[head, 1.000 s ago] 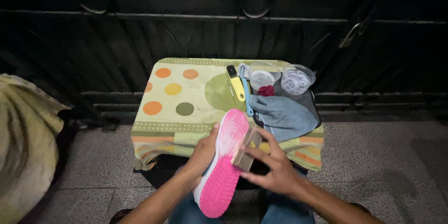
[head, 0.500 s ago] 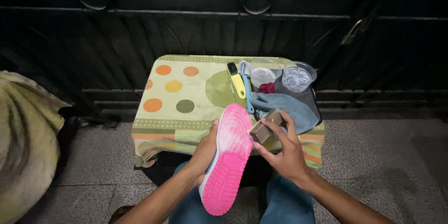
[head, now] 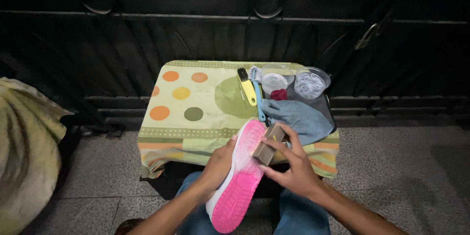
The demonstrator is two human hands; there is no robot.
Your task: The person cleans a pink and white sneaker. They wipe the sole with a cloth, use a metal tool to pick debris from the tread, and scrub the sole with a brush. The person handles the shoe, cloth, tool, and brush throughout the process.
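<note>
From the head camera, the person is sitting with knees in blue trousers just under the near edge of a small table (head: 196, 132) draped in a yellow-green cloth with orange and green dots; the left hand (head: 220, 164) is gripping the side of a shoe (head: 240, 178) turned sole-up, its pink sole facing the camera and its white upper showing along the left edge, the toe tilting toward the table and the heel hanging over the lap; the left fingers are wrapped and pressed against the shoe's side. The right hand (head: 289, 166) is holding a small brown block (head: 268, 149), apparently a scrubbing or rubbing block, its fingers pinching it from both sides and setting it against the sole's edge near the toe. Judging by this, the step in hand looks like scrubbing the sole's rim; the next move would seem to call for steady strokes along that edge while the left hand is bracing the shoe against twisting. On the table beyond are lying a yellow-handled brush (head: 247, 88), a blue-handled brush (head: 257, 93), a grey-blue cloth (head: 303, 117), two clear round tubs (head: 311, 82) and something small and dark red (head: 279, 94); a pale bundle of fabric (head: 24, 152) is lying on the floor at the left.
</note>
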